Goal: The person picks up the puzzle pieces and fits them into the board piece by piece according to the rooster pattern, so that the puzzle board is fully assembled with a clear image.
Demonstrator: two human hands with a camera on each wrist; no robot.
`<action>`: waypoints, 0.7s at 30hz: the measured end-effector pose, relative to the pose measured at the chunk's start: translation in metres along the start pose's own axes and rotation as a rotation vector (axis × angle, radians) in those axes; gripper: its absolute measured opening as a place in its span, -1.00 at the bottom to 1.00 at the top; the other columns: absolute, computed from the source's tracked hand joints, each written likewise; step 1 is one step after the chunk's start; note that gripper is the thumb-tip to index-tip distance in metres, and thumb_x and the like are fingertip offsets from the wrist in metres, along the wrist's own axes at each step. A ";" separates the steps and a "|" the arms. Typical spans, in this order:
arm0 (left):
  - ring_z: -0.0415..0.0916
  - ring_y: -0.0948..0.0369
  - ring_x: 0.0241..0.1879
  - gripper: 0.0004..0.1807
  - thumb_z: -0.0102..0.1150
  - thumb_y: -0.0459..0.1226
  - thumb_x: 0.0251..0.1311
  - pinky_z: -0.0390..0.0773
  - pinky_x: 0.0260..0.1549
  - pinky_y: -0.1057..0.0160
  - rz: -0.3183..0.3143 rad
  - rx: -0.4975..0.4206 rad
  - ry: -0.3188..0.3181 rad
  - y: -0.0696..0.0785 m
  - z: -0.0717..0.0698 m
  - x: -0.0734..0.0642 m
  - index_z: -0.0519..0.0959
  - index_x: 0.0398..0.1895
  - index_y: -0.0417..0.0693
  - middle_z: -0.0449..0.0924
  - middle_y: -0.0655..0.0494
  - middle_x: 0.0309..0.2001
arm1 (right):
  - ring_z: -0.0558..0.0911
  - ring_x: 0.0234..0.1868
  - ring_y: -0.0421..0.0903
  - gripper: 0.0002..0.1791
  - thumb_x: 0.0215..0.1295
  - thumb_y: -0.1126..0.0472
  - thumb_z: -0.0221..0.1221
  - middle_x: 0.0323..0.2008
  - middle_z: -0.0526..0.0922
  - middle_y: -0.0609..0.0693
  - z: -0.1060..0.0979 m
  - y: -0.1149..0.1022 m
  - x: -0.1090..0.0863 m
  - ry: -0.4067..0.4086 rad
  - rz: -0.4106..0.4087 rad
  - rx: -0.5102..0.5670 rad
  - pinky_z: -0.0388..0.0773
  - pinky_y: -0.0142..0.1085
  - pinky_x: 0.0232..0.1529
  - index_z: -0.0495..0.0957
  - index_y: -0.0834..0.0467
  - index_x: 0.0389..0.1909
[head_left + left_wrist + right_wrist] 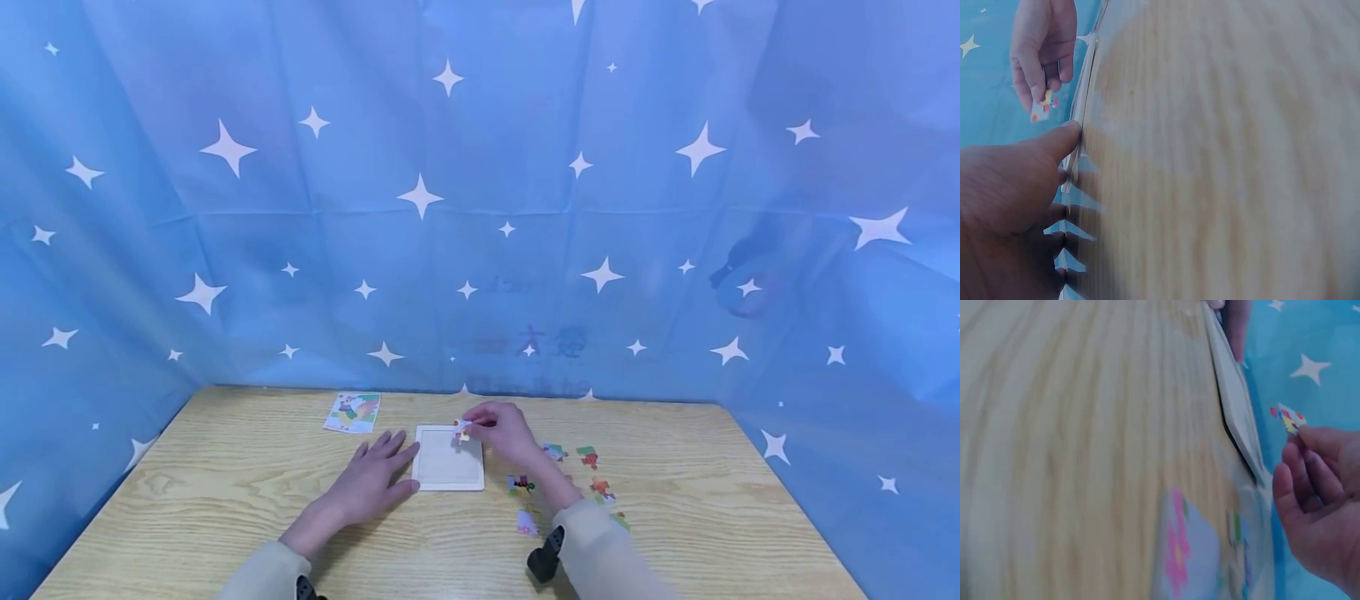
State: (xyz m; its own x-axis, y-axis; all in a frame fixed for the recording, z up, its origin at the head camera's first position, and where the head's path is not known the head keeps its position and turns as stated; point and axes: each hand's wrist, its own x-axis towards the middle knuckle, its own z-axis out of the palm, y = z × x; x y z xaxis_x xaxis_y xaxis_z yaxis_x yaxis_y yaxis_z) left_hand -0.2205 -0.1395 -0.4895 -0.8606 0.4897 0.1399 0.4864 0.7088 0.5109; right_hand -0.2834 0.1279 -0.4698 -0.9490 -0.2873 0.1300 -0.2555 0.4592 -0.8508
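Note:
A white square puzzle frame (pixel 448 458) lies on the wooden table in the head view. My left hand (pixel 375 479) rests flat beside it, fingers spread, with thumb and fingertips at its left edge. Between thumb and fingers my right hand (pixel 504 432) pinches a jigsaw piece (pixel 462 430), held above the frame's upper right corner. The piece is white with red and yellow marks, seen also in the right wrist view as a small patterned piece (pixel 1290 419). The frame's tray shows no piece lying in it.
Several loose jigsaw pieces lie right of the frame, among them an orange piece (pixel 602 489) and a pale purple piece (pixel 527 522); the right forearm partly covers the group. A picture card (pixel 352 412) lies at the back left. A blue starry curtain (pixel 480 250) stands behind the table.

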 end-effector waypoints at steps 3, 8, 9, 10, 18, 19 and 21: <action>0.08 -0.41 0.45 -0.33 0.21 -0.03 0.43 0.03 0.28 -0.53 0.004 0.002 0.007 0.002 -0.002 0.000 0.42 0.44 -0.27 0.23 -0.44 0.45 | 0.68 -0.31 -0.13 -0.84 0.37 0.33 0.31 -0.29 0.74 0.01 0.010 -0.002 0.003 0.004 0.007 -0.004 0.66 -0.27 -0.31 0.73 0.25 -0.09; 0.09 -0.42 0.44 -0.33 0.19 -0.02 0.44 0.04 0.27 -0.54 0.012 0.012 0.012 0.000 -0.001 0.000 0.42 0.44 -0.28 0.23 -0.44 0.45 | 0.67 -0.43 -0.16 -0.88 0.36 0.36 0.31 -0.38 0.73 0.01 0.024 -0.006 0.008 0.034 0.013 0.007 0.64 -0.31 -0.40 0.73 0.28 -0.14; 0.07 -0.41 0.45 -0.33 0.18 -0.02 0.45 0.02 0.28 -0.53 0.009 0.009 0.011 0.000 0.000 0.000 0.41 0.45 -0.27 0.22 -0.43 0.46 | 0.67 -0.44 -0.16 -0.88 0.36 0.37 0.30 -0.39 0.73 0.01 0.026 -0.007 0.009 0.038 0.012 0.006 0.63 -0.32 -0.41 0.73 0.29 -0.14; 0.07 -0.41 0.46 -0.33 0.17 -0.01 0.45 0.02 0.29 -0.53 0.009 0.011 0.012 -0.001 0.001 0.000 0.41 0.45 -0.26 0.21 -0.43 0.47 | 0.67 -0.45 -0.16 -0.89 0.35 0.37 0.30 -0.40 0.73 0.01 0.029 -0.008 0.010 0.041 0.010 0.001 0.62 -0.32 -0.42 0.72 0.29 -0.15; 0.04 -0.38 0.48 -0.32 0.18 -0.01 0.44 -0.01 0.32 -0.51 -0.002 0.019 0.005 -0.006 0.005 0.001 0.39 0.47 -0.22 0.19 -0.38 0.49 | 0.67 -0.48 -0.17 -0.90 0.31 0.42 0.32 -0.41 0.71 0.01 0.047 -0.017 0.017 0.037 0.067 0.019 0.65 -0.34 -0.41 0.70 0.30 -0.18; 0.04 -0.38 0.48 -0.32 0.18 -0.01 0.45 -0.01 0.32 -0.51 0.000 0.017 0.007 -0.007 0.005 0.001 0.39 0.47 -0.21 0.19 -0.38 0.49 | 0.67 -0.49 -0.17 -0.92 0.32 0.43 0.31 -0.43 0.70 0.01 0.048 -0.017 0.017 0.037 0.078 0.030 0.65 -0.33 -0.42 0.69 0.30 -0.19; 0.04 -0.39 0.48 -0.32 0.18 -0.01 0.44 -0.01 0.32 -0.51 0.007 0.011 0.011 -0.007 0.006 0.001 0.39 0.47 -0.22 0.19 -0.39 0.49 | 0.67 -0.52 -0.16 -0.93 0.33 0.44 0.29 -0.46 0.68 0.00 0.050 -0.018 0.018 0.041 0.098 0.043 0.65 -0.32 -0.44 0.69 0.30 -0.21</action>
State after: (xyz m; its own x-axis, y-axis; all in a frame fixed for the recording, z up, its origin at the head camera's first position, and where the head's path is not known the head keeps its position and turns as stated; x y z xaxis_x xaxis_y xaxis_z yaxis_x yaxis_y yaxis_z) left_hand -0.2240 -0.1413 -0.4980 -0.8591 0.4885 0.1528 0.4935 0.7111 0.5008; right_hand -0.2862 0.0721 -0.4779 -0.9761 -0.2074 0.0651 -0.1538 0.4471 -0.8812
